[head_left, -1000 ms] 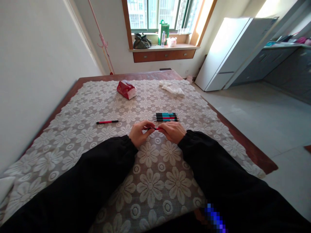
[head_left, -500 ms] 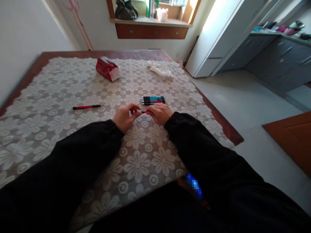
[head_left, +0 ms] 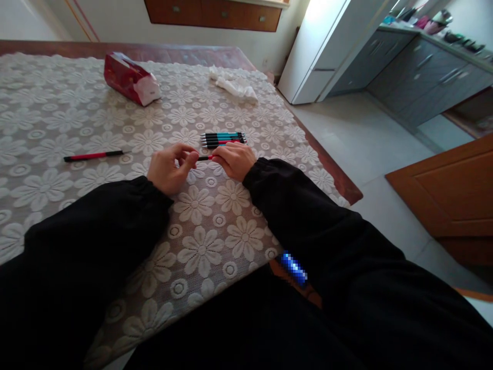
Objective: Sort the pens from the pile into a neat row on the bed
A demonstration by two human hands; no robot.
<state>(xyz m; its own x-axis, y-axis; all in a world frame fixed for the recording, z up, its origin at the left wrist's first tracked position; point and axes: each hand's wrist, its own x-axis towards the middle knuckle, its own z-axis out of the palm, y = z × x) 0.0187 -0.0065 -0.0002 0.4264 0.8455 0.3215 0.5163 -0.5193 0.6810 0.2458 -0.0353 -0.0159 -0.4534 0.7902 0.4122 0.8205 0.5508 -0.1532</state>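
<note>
Wooden table (head_left: 327,169) under lace cloth (head_left: 215,241): red pen (head_left: 92,155) left, pens (head_left: 223,139) centre, tissue pack (head_left: 129,79) and crumpled tissue (head_left: 233,87) far.

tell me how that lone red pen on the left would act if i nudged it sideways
The lone red pen is a slim round stick lying flat, so it would probably roll, though the lace tablecloth looks textured enough to stop it soon. It seems stiff and light, like the row of pens beyond the hands, so a fingertip should shift it easily.

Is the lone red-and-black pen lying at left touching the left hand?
Apart. The head view shows bare lace tablecloth between the lone red-and-black pen and the left hand.
</note>
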